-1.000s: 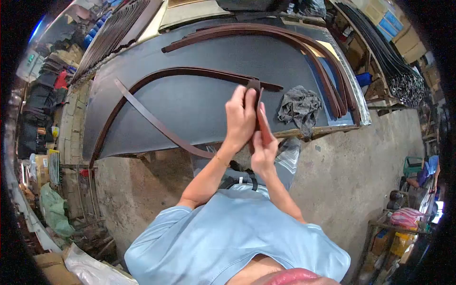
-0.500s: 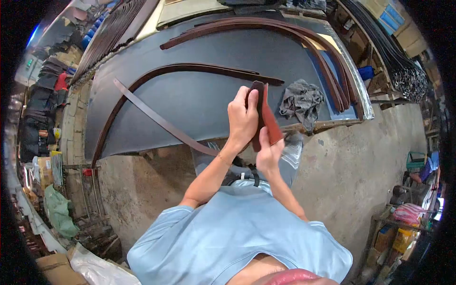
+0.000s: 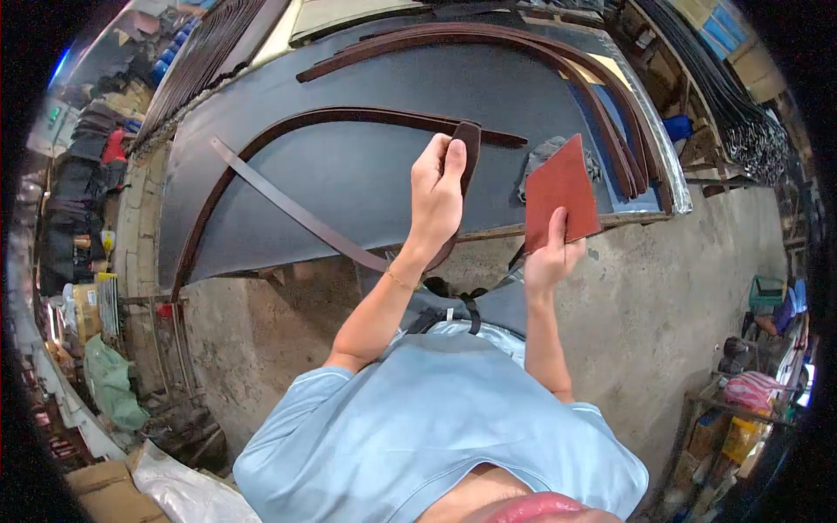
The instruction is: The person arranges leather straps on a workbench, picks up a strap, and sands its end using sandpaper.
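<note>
My left hand (image 3: 436,199) is closed around a dark brown leather strap (image 3: 471,148), thumb on top and the strap's end pointing up. Below the grip the strap curves down behind my wrist. In my right hand (image 3: 549,263) is a flat reddish-brown sheet (image 3: 562,187), pinched at its lower edge and held apart from the strap. A paler strip (image 3: 288,205) runs from the table's left side toward my left wrist; whether it is the same strap I cannot tell. Partly behind the sheet lies a crumpled grey cloth (image 3: 542,155).
On the dark table (image 3: 366,174), a bundle of brown straps (image 3: 296,118) curves across the middle. More straps (image 3: 488,37) arch along the back and right. Black straps (image 3: 697,78) hang at the far right, and a shelf (image 3: 741,410) stands at lower right.
My right hand has moved right and up, taking the reddish sheet away from the strap. The sheet's broad face now shows. My left hand has risen slightly with the strap.
</note>
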{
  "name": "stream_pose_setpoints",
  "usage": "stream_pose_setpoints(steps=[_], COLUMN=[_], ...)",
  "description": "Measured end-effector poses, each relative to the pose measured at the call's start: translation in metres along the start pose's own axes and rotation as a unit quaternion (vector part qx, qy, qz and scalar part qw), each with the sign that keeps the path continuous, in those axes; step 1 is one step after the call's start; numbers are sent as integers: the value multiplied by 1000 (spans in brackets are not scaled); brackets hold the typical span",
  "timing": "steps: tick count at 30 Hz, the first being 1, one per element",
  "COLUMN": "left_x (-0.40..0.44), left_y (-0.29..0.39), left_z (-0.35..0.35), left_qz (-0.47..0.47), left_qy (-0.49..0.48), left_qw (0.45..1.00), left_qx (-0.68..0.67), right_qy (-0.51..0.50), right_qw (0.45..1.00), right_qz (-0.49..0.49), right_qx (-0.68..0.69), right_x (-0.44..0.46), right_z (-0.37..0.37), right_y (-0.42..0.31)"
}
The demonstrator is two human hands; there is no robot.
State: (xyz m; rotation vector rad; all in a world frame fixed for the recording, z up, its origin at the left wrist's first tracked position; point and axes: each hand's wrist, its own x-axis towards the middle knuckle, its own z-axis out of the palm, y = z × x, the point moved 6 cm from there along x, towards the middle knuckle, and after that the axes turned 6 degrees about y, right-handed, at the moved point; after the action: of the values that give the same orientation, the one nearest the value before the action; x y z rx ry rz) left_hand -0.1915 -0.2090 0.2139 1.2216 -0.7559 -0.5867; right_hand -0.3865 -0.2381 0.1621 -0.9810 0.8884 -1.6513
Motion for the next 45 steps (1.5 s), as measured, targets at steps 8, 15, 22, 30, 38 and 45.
stream_pose_setpoints(steps=[8, 15, 22, 30, 38, 45], left_x=[-8, -34, -25, -21, -14, -4], left_y=[2, -4, 11, 13, -1, -11], left_z=[6, 22, 12, 16, 13, -6], left_qz=[8, 17, 87, 115, 55, 3], left_qy=[17, -9, 28, 29, 43, 56], left_qw=[1000, 996, 980, 969, 979, 997], left_qx=[-8, 89, 179, 217, 189, 61], right_qy=[-171, -195, -148, -107, -168, -177], right_qw=[977, 979, 987, 993, 983, 980], right_qz=[-94, 57, 61, 39, 46, 78], right_qx=[-87, 6, 11, -13, -64, -40], right_x=[-37, -14, -33, -34, -33, -7], right_z=[43, 71, 50, 30, 40, 15], right_y=[-20, -10, 19, 28, -6, -2])
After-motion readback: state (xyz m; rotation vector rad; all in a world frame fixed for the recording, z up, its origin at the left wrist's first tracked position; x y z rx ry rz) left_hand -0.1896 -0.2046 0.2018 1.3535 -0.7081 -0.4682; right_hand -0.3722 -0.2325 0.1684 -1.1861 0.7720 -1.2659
